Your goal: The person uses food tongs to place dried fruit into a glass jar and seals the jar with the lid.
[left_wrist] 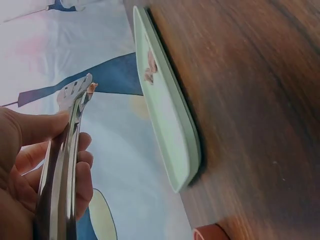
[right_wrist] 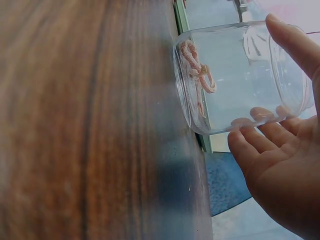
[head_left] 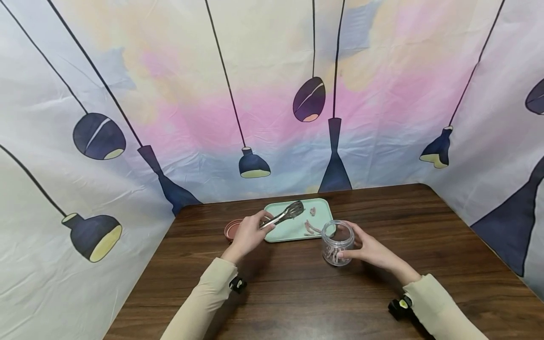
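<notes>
My left hand (head_left: 249,231) grips a pair of metal serving tongs (head_left: 280,219) with slotted heads, held over the left side of a mint-green tray (head_left: 278,233). In the left wrist view the heads of the tongs lie close together, with a small brownish-pink bit (left_wrist: 92,87) at their tips. Pale pink strips (head_left: 309,227) lie on the tray's right part. My right hand (head_left: 369,248) holds a clear lidless jar (head_left: 337,241) at the tray's near right corner, thumb on one side and fingers on the other. Several pinkish strips (right_wrist: 200,72) lie at the jar's bottom.
A reddish-brown round lid (head_left: 232,229) lies left of the tray, partly behind my left hand. Everything stands on a dark wooden table (head_left: 297,293). A cloth backdrop (head_left: 191,118) printed with lamps hangs behind the table's far edge and at its sides.
</notes>
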